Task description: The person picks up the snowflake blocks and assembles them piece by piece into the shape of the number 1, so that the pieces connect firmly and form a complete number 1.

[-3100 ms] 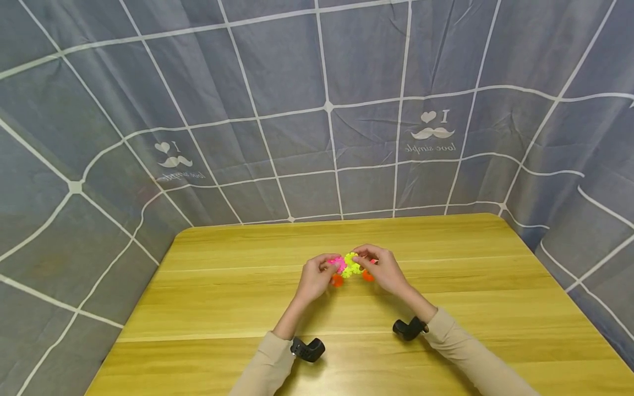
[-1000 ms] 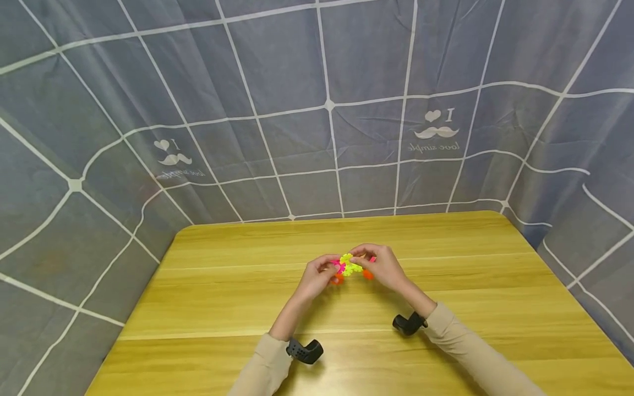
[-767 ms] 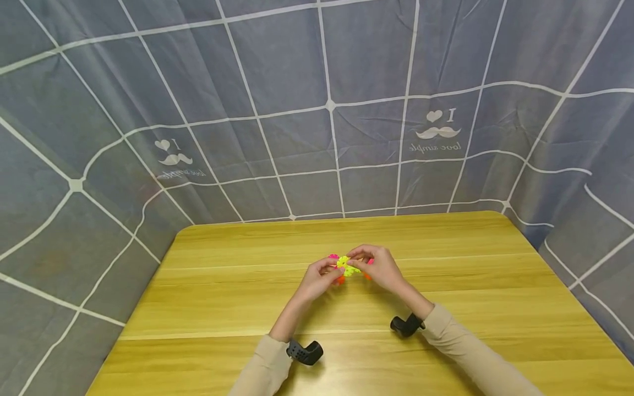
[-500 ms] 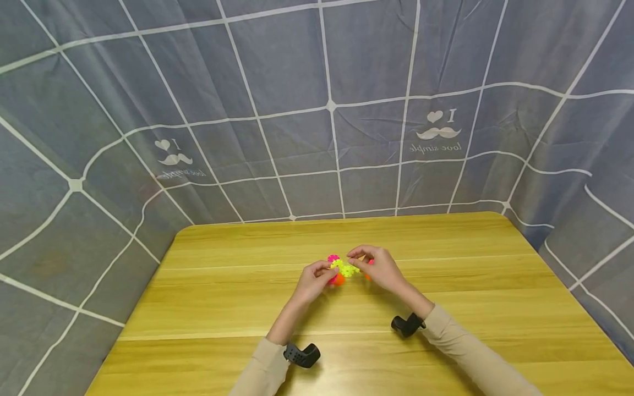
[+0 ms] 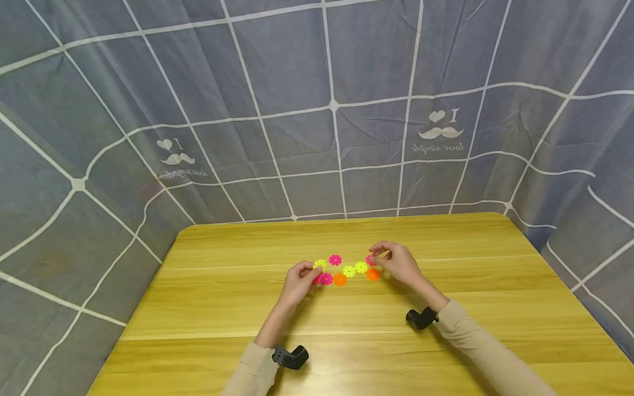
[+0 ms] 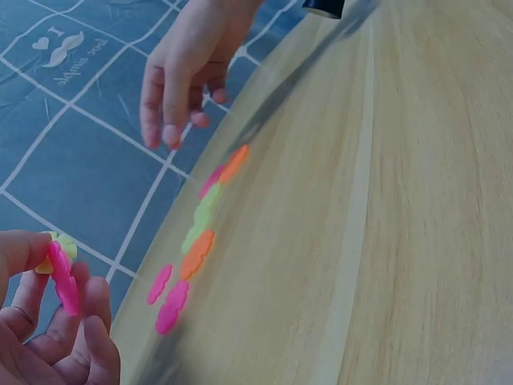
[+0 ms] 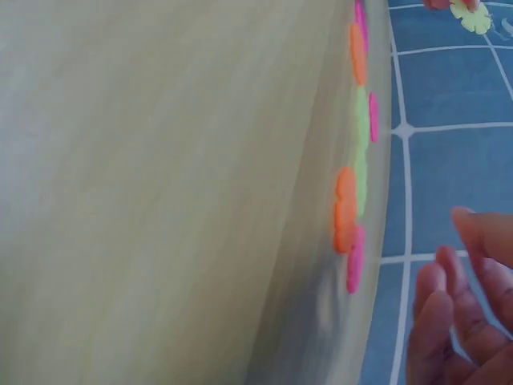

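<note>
My left hand [image 5: 297,283] pinches a notched yellow plastic disc [image 5: 320,265] between thumb and fingers. In the left wrist view a pink disc [image 6: 64,281] is joined to that yellow disc, both above the table. My right hand [image 5: 400,265] hovers at the right of the discs, fingers loosely bent, nothing in its grasp in the right wrist view. Between the hands lie loose discs: a pink disc [image 5: 335,259] at the back, another pink disc [image 5: 326,279], an orange disc [image 5: 339,279], two yellow discs [image 5: 349,271], and at the right an orange disc [image 5: 373,274] and a pink disc [image 5: 369,259].
The wooden table [image 5: 238,308] spreads out around the hands. A grey curtain [image 5: 297,137] with white grid lines hangs behind its far edge. Each wrist wears a black camera, such as the left camera [image 5: 292,357].
Both hands were together over the discs. My left hand has drawn left with the yellow and pink discs, and my right hand has moved right, uncovering the loose discs.
</note>
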